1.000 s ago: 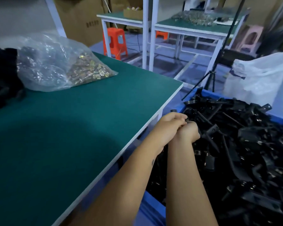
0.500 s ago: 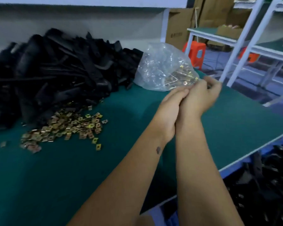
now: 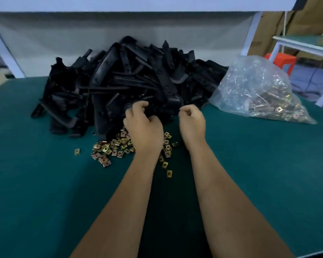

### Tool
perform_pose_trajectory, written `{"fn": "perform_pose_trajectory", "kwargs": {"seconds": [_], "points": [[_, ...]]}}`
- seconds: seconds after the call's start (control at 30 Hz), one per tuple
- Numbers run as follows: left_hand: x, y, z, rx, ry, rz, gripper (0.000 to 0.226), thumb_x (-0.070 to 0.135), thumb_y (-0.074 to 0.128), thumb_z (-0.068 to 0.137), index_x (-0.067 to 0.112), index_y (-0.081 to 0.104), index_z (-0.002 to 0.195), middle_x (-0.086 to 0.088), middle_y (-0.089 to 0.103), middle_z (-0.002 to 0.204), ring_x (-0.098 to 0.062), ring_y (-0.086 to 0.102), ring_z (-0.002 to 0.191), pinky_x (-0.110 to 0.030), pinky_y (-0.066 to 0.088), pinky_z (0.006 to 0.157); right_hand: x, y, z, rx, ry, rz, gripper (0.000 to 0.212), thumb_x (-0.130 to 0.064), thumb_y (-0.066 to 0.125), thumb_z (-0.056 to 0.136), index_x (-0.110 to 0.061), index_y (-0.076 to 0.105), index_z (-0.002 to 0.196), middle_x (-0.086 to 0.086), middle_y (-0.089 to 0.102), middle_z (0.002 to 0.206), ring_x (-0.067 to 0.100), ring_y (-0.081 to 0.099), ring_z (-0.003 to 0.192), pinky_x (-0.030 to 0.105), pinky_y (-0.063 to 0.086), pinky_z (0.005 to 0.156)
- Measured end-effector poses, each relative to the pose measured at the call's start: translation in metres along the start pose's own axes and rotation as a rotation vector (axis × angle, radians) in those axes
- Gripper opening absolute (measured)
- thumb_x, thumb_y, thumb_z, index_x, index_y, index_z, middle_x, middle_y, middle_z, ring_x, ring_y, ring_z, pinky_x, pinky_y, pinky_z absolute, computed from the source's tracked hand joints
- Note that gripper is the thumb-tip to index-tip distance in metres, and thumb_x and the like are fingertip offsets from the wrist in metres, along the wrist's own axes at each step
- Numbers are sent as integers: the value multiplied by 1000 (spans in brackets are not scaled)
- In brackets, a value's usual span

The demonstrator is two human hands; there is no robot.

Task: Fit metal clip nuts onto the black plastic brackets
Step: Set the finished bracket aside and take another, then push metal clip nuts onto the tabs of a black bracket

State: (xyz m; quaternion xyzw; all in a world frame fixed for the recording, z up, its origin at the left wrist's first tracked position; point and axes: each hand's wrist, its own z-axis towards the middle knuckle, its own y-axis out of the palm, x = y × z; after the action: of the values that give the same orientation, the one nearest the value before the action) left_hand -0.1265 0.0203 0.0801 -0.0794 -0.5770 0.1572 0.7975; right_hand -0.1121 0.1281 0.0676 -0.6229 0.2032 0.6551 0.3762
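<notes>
A big heap of black plastic brackets [image 3: 131, 81] lies at the back of the green table [image 3: 45, 183]. In front of it, brass-coloured clip nuts [image 3: 110, 149] are scattered loose. My left hand [image 3: 143, 127] is at the foot of the heap, above the nuts, its fingers curled round the edge of a black bracket [image 3: 157, 108]. My right hand [image 3: 192, 121] hovers just to the right, apart from the left. Its fingers are curled with the thumb against the index finger, and nothing shows in it.
A clear plastic bag [image 3: 257, 90] holding many more clip nuts lies at the right of the heap. A grey wall stands behind the table. Another white-framed table [image 3: 306, 45], an orange stool [image 3: 282, 60] and cardboard boxes stand at the far right.
My view swung left from the blue bin of brackets to the table. My hands, pressed together before, have moved to the heap and separated; the left now grips a bracket.
</notes>
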Motion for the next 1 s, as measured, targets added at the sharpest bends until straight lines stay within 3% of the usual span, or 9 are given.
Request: {"fn": "perform_pose_trajectory", "kwargs": {"seconds": [0.17,0.37,0.43,0.5,0.57,0.73,0.8,0.9,1.0], "points": [[-11,-4,17,-220,55,514,47,18,50,97,25,47,143,0,37,154,-30,19,143,-43,24,114,5,2,1,-123,-57,-89,23,-22,51,90,-37,65,101,-11,64,95,5,58,75,24,40,61],[-18,-2,19,-175,174,526,36,18,55,95,28,62,129,-3,57,132,-30,40,127,-43,30,102,5,12,-3,-301,-354,-294,44,-22,52,94,-44,55,132,-11,60,121,8,56,106,29,47,85],[-21,-4,22,-177,180,553,39,19,56,94,26,60,132,-5,53,135,-31,41,126,-43,33,101,4,16,-4,-373,-448,-459,49,-26,50,98,-46,43,142,-5,59,115,17,51,113,33,41,93],[-25,-7,23,-181,167,618,43,21,56,94,25,55,137,-4,47,143,-30,38,132,-43,30,106,3,17,-4,-377,-477,-669,48,-38,45,101,-49,34,146,-4,47,100,23,45,110,32,31,90],[-29,-8,22,-190,183,650,46,18,55,95,26,53,140,-2,47,144,-29,41,132,-43,28,108,3,16,-4,-329,-450,-781,47,-43,42,100,-51,32,146,-3,40,100,25,41,109,32,24,87],[-23,-16,24,-24,227,295,32,10,52,98,21,67,124,-3,61,129,-25,58,114,-37,45,97,0,14,-10,-100,-485,-879,41,-30,47,97,-36,45,138,4,49,109,26,43,104,33,26,83],[-21,-18,26,12,149,83,26,8,53,98,23,70,111,-2,64,119,-19,62,104,-28,48,88,0,11,-10,8,-455,-876,31,-26,47,98,-30,52,128,6,51,108,26,44,102,33,27,81],[-21,-22,29,41,-41,-235,32,0,53,95,28,66,89,-7,68,107,-14,61,91,-33,52,87,0,7,-9,116,-388,-878,23,-27,48,99,-21,56,120,9,51,114,27,44,105,34,29,82],[-20,-25,29,177,-151,-529,35,-9,47,88,20,64,77,-1,66,85,-7,56,72,-24,50,69,-2,9,-11,52,-468,-702,34,-30,50,99,-17,54,130,7,50,122,24,44,112,32,35,86]]}}
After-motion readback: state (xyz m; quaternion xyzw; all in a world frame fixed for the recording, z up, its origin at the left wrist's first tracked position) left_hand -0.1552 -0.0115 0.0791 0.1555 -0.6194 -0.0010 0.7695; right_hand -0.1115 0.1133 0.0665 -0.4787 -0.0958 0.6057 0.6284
